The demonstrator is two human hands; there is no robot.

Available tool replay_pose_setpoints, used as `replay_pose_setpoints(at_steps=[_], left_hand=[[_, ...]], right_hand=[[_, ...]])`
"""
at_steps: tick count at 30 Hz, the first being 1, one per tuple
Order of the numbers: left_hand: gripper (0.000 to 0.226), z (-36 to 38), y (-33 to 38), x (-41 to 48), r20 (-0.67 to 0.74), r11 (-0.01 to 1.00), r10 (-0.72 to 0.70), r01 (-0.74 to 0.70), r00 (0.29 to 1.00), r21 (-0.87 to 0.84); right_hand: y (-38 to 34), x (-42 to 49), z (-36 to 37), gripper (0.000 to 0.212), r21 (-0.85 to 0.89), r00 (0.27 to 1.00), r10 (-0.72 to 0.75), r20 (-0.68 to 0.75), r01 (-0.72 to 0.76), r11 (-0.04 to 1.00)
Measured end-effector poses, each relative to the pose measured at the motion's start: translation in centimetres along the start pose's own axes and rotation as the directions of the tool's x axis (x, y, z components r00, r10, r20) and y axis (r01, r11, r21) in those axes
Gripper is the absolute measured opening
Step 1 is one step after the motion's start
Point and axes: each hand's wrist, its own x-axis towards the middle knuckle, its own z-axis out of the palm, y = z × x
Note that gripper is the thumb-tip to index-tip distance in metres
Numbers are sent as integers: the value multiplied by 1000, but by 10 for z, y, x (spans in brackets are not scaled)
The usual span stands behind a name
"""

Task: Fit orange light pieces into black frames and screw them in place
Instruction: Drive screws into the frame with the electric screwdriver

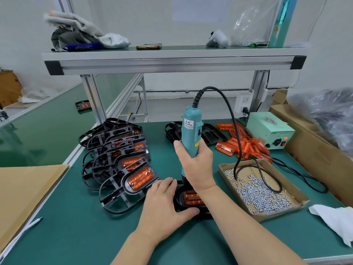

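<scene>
My right hand (198, 165) grips a teal electric screwdriver (190, 131) held upright, its tip hidden behind the hand over a black frame (178, 196) on the green mat. An orange light piece (192, 197) sits in that frame. My left hand (162, 201) grips the frame's left end, fingers over its far edge and thumb along its near rim. A stack of black frames with orange pieces fitted (118, 161) lies to the left. Loose orange light pieces (246, 144) are heaped at the back right.
A cardboard tray of small silver screws (261, 190) sits right of my hands, the screwdriver's black cable (233, 119) looping into it. A pale green power box (269, 131), empty black frames (173, 131), a white cloth (336, 219), cardboard boxes (313, 148) and a brown sheet (24, 194) surround the mat.
</scene>
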Motion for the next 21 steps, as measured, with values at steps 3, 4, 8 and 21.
replay_pose_setpoints(at_steps=[3, 4, 8, 21], left_hand=[[105, -1, 0, 1, 10, 1000, 7, -7, 1000, 15], [102, -2, 0, 1, 14, 1000, 10, -10, 1000, 20], [91, -4, 1, 2, 17, 999, 34, -34, 999, 1], [82, -6, 4, 3, 18, 997, 27, -25, 999, -68]], right_hand=[[0, 0, 2, 18, -6, 1000, -7, 28, 7, 1000], [0, -1, 2, 19, -7, 999, -5, 39, 5, 1000], [1, -4, 4, 23, -21, 995, 1, 101, 1, 1000], [4, -7, 6, 19, -36, 987, -3, 161, 9, 999]])
